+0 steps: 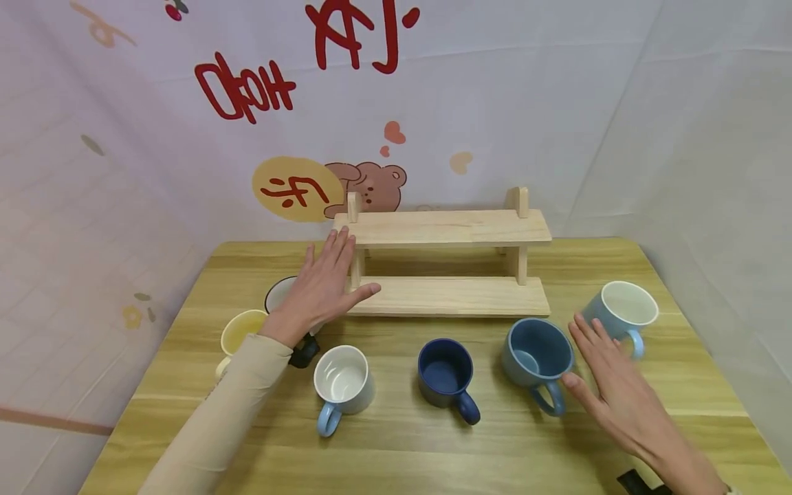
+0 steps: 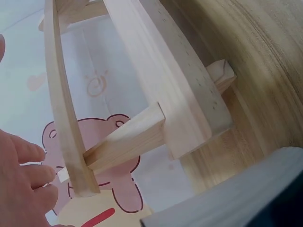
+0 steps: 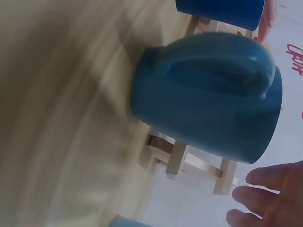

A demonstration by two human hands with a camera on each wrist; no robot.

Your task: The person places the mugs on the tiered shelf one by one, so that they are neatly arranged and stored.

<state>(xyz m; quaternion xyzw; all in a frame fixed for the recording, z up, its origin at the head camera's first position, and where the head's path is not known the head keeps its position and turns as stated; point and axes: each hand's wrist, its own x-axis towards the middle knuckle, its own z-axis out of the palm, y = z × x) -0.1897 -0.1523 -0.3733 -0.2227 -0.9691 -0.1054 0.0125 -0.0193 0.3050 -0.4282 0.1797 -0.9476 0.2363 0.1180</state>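
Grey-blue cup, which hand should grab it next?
Probably the right hand: it's close beside that cup, while the left hand is farther away, by the left end of the shelf.

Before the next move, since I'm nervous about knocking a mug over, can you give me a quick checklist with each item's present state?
1. Left hand free: ok, fingers extended, holding nothing, by the shelf's left end.
2. Right hand free: ok, fingers extended, gripping nothing.
3. Room between the right hand and the medium-blue mug: not ok, I'd judge; they are very close.
4. Navy mug upright: ok, handle towards the person.
5. Handle of the dark-rimmed mug located: cannot tell; the left hand and arm cover much of it.
6. Wooden shelf upright: ok.
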